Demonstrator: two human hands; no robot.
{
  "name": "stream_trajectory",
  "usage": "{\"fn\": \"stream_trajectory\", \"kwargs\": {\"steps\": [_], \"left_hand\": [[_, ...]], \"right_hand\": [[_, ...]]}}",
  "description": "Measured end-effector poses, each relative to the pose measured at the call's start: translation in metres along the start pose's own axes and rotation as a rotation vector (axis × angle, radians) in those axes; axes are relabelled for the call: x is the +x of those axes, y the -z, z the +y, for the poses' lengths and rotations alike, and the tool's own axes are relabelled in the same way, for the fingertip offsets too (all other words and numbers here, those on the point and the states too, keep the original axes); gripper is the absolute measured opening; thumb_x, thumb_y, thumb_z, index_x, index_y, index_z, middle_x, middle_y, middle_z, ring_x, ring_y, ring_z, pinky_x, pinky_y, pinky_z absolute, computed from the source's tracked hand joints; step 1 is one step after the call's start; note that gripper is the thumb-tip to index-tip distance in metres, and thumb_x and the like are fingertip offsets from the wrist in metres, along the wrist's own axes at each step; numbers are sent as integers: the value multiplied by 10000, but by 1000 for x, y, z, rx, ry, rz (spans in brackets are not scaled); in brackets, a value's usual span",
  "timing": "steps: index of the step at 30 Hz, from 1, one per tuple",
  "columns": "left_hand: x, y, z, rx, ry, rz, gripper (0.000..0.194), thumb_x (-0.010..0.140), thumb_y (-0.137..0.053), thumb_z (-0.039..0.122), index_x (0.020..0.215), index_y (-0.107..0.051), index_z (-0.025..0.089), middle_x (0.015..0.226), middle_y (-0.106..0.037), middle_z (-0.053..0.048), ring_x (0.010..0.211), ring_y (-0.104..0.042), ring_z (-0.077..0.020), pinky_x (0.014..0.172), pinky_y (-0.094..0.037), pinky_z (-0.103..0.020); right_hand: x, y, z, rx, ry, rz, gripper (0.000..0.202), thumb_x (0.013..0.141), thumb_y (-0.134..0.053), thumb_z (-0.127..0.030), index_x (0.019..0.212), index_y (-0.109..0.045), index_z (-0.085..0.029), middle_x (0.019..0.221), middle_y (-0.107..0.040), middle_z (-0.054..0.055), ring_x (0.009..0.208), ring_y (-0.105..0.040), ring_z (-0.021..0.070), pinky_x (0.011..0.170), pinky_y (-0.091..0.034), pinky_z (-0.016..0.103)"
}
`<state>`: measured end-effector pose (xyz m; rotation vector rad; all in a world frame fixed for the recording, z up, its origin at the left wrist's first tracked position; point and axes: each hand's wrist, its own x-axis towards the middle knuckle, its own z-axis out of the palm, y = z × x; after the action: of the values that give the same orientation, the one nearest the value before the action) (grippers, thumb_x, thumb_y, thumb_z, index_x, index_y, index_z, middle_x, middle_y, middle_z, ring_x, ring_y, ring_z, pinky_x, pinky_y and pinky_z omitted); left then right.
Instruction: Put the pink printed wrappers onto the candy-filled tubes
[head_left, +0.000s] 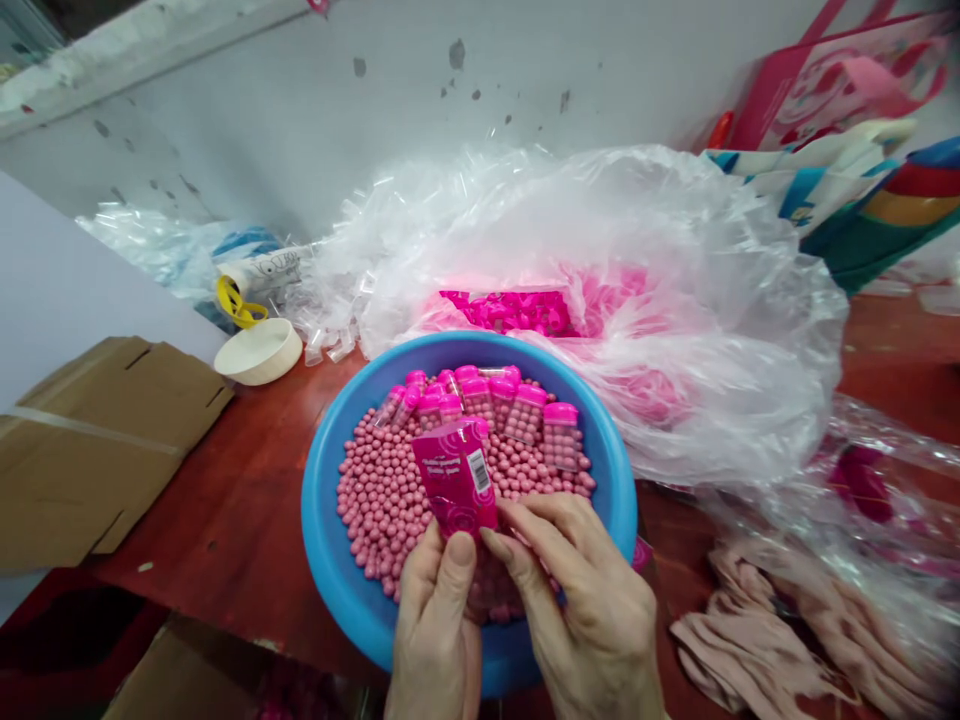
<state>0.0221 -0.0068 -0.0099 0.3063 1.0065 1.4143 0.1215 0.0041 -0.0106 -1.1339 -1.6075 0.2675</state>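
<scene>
A glossy pink label point(455, 478) is pinched between the left hand point(437, 630) and right hand point(592, 610) over a round blue plastic basin point(322, 520) filled with small matte pink beads point(379, 490) and pink-capped clear tubes point(517, 410).

The single head-worn camera looks forward and steeply down from just above the person's own left hand point(433, 640) and right hand point(592, 610), which enter at the bottom edge and fill the near foreground. It sits close over the round blue plastic basin of small pink beads point(322, 520), which lies at the centre on the dark red wooden tabletop point(240, 500), while the crumpled clear plastic bag point(675, 300) and the pale grey speckled wall point(300, 110) farther off fill the upper part. The wide lens bends the edges, so the brown cardboard box point(90, 450) at the left looks stretched; there is no second view to share any part of the scene.
</scene>
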Motion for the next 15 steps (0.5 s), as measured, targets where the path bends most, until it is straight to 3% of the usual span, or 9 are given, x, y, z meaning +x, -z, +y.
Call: {"fn": "stream_trajectory", "kwargs": {"steps": [4, 7, 12, 15], "left_hand": [[0, 4, -1, 31, 9, -61, 76, 763, -709, 290, 747, -726, 218, 655, -698, 16, 617, -657, -123, 729, -537, -254], [-1, 3, -1, 51, 14, -60, 110, 757, -709, 314, 723, -724, 210, 542, -615, 29, 542, -614, -119, 654, -541, -253], [-2, 2, -3, 98, -4, 62, 183, 707, -749, 346, 831, -740, 212, 495, -570, 55, 417, -494, -82, 583, -539, -237], [-2, 4, -3, 68, 23, 149, 187, 667, -780, 352, 794, -723, 228, 673, -703, 23, 545, -610, -113, 617, -543, -227]], "right_hand": [[4, -1, 1, 49, 8, 15, 245, 831, -538, -11, 967, -647, -182, 807, -641, 41, 730, -598, 150, 621, -518, 273], [1, -1, 4, -44, 125, 4, 248, 832, -513, 2, 1005, -613, -144, 812, -637, 70, 762, -584, 169, 662, -531, 311], [2, -7, 4, -373, 319, 4, 190, 883, -443, -48, 962, -616, -51, 756, -641, 129, 794, -581, 232, 750, -524, 401], [8, -9, 1, -432, 349, -15, 283, 905, -362, -39, 820, -630, -67, 671, -625, 116, 719, -579, 226, 721, -513, 387]]}}
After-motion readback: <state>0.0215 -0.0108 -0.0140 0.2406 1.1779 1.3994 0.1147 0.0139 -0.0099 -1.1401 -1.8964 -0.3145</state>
